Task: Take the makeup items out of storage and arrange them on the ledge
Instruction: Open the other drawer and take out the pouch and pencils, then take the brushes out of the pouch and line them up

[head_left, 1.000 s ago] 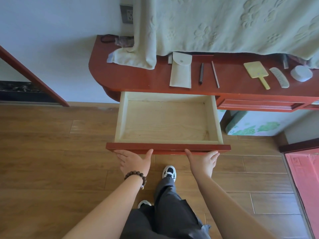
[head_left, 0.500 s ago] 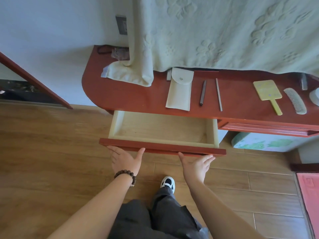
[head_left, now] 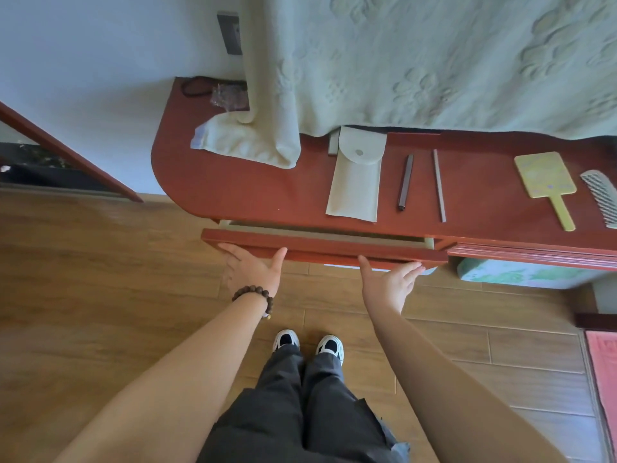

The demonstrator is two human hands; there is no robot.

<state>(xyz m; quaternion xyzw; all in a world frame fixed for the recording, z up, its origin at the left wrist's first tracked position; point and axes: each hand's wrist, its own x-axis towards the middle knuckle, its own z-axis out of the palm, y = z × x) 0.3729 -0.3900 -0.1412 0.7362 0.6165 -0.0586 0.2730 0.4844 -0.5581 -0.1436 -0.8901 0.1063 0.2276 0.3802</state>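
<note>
Warm wood-plank flooring (head_left: 100, 269) runs under a glossy red-brown wooden ledge (head_left: 233, 192) with a rounded left end, set against a pale wall. From my remote seat I see a pale green embossed cloth (head_left: 417, 61) draped down from above, its folded corner lying on the ledge's left part.

My left hand (head_left: 253, 270) and right hand (head_left: 389, 284) both press flat against the red front panel of the shallow wooden drawer (head_left: 320, 243), fingers straight and spread, thumbs up against the panel's lower edge, gripping nothing. A dark beaded bracelet (head_left: 255, 295) circles the left wrist. The drawer is nearly in; only a thin strip of its pale inner wood shows beneath the ledge's front edge.

On the ledge lie the makeup items, well apart from each other: a flat cream fabric pouch with a snap flap (head_left: 355, 177), a dark slim pencil (head_left: 405, 182), a thin brown stick (head_left: 439, 185), a yellow-green paddle-shaped hand mirror (head_left: 544, 182) and a pale toothed comb (head_left: 601, 195) cut by the right frame edge. Bare ledge lies left of the pouch and between the stick and the mirror.

Behind the cloth corner sit a dark cord and a crinkled packet (head_left: 227, 95). A grey wall socket (head_left: 228, 33) is above them.
</note>
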